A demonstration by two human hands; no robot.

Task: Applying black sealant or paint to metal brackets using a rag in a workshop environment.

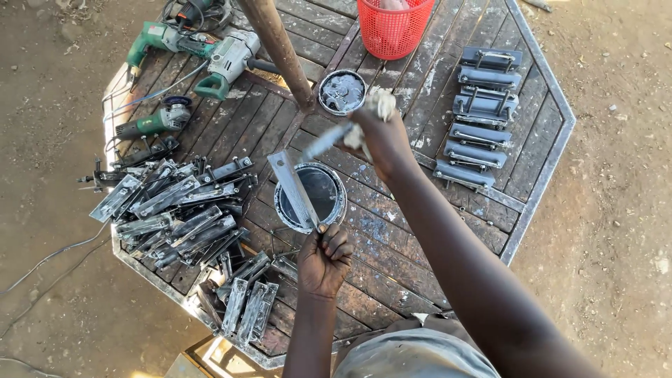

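My left hand (324, 259) grips the near end of a flat metal strip (294, 187), holding it slanted over an open tin of grey paint (327, 193). My right hand (381, 136) is raised beyond the tin and is closed around a paintbrush (329, 140) with a rag bunched in the fist; the brush's grey bristle end points left, a little above the strip's far end. A smaller round lid or tin with grey paint (341, 92) sits just behind, by the post.
A heap of unpainted metal pieces (178, 217) covers the table's left. Grey-painted pieces (483, 115) lie in a row at right. Green power tools (203, 52), a red basket (392, 28) and a rusty post (280, 49) stand at the back. Dirt ground surrounds the octagonal table (392, 259).
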